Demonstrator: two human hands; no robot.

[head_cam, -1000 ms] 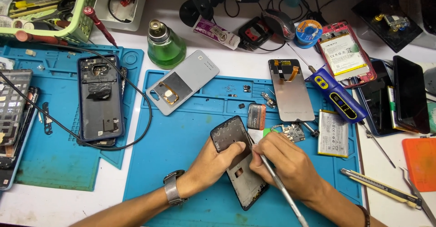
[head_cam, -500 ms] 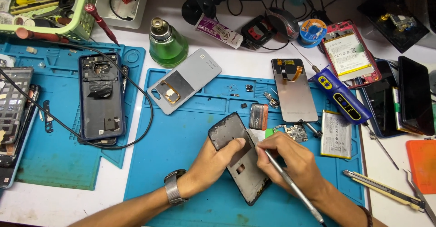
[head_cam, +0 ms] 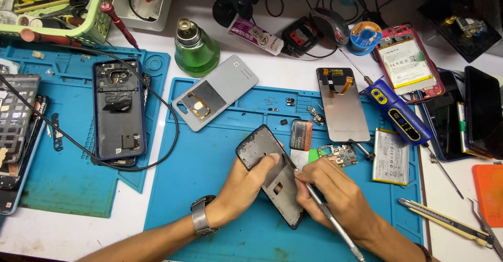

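I grip the slim metal screwdriver [head_cam: 327, 215] pen-style in my right hand [head_cam: 335, 191], tip set on the dark phone frame [head_cam: 272, 173]; I judge light, square pressure keeps it seated. My left hand [head_cam: 243, 188] clasps the frame's left edge, thumb on top, above the blue mat [head_cam: 209, 162].

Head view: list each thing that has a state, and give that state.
left hand: gripping the phone frame
right hand: holding a metal tool
phone frame: stripped, tilted, lifted off the mat
metal tool: tip at the frame's edge
blue phone: back removed, insides exposed
grey back cover: detached, inner side up
green bottle: upright
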